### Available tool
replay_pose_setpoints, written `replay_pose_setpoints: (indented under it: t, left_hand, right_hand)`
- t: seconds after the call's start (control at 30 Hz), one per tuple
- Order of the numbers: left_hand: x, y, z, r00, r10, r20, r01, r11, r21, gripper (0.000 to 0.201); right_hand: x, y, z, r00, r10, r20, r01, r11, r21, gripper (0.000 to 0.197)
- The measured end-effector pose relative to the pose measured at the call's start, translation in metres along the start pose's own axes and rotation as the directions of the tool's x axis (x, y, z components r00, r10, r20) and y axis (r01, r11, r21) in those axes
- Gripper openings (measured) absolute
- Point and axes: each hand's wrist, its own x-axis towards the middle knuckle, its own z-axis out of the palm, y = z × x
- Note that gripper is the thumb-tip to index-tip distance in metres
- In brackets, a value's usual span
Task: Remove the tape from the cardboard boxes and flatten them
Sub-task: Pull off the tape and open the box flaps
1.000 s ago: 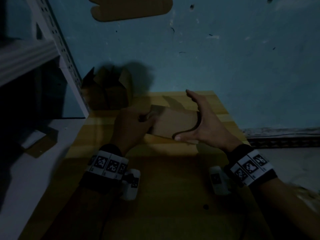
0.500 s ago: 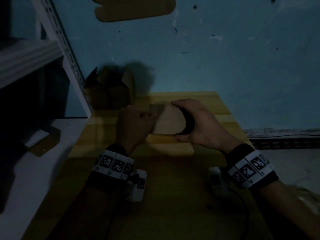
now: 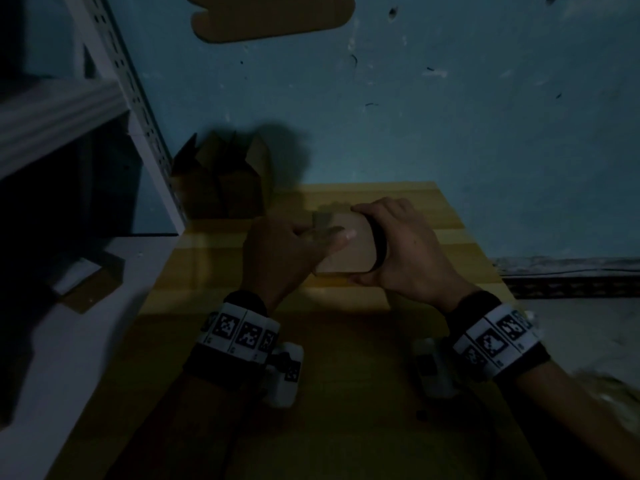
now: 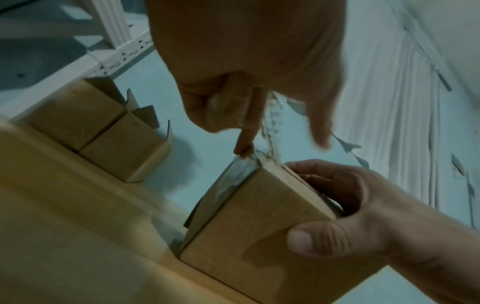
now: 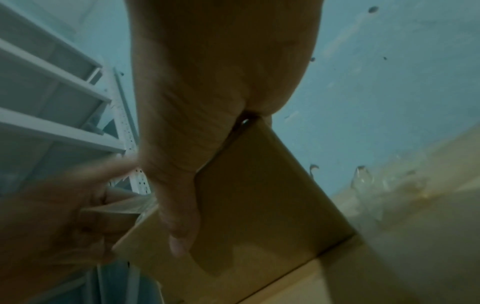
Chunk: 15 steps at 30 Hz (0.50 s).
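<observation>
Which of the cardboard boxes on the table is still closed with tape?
The box held in both hands: clear tape still covers its end. The two boxes by the shelf post stand with their flaps open.

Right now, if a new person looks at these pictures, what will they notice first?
First, the small brown cardboard box held over the yellow wooden table: the right hand grips its right end, while the left hand pinches clear tape at its left end. Next, the opened brown cardboard boxes at the table's far left corner, beside the white metal shelf.
</observation>
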Motion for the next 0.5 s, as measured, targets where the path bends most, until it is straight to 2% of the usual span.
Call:
replay_pose_setpoints:
  t: [0.13, 0.23, 0.33, 0.5]
  left_hand:
    - [0.000, -0.002, -0.001, 0.993, -0.115, -0.025, 0.117, 0.985, 0.123, 0.062]
    - [0.000, -0.005, 0.000, 0.996, -0.081, 0.035, 0.074, 0.981, 0.179, 0.064]
    - [0.004, -0.011, -0.003, 0.992, -0.024, 0.124, 0.007, 0.991, 0.132, 0.063]
    - [0.007, -0.014, -0.008, 0.977, -0.020, 0.211, 0.015, 1.000, 0.024, 0.052]
  right_hand:
    - [0.000, -0.002, 0.000, 1.000, -0.010, -0.015, 0.010, 1.000, 0.029, 0.099]
    - [-0.001, -0.001, 0.000, 1.000, -0.015, -0.006, 0.016, 0.999, 0.051, 0.095]
    - [-0.001, 0.002, 0.001, 1.000, -0.018, -0.007, 0.018, 0.998, 0.064, 0.095]
    - [-0.002, 0.006, 0.001, 1.000, -0.029, -0.013, 0.030, 0.993, 0.118, 0.093]
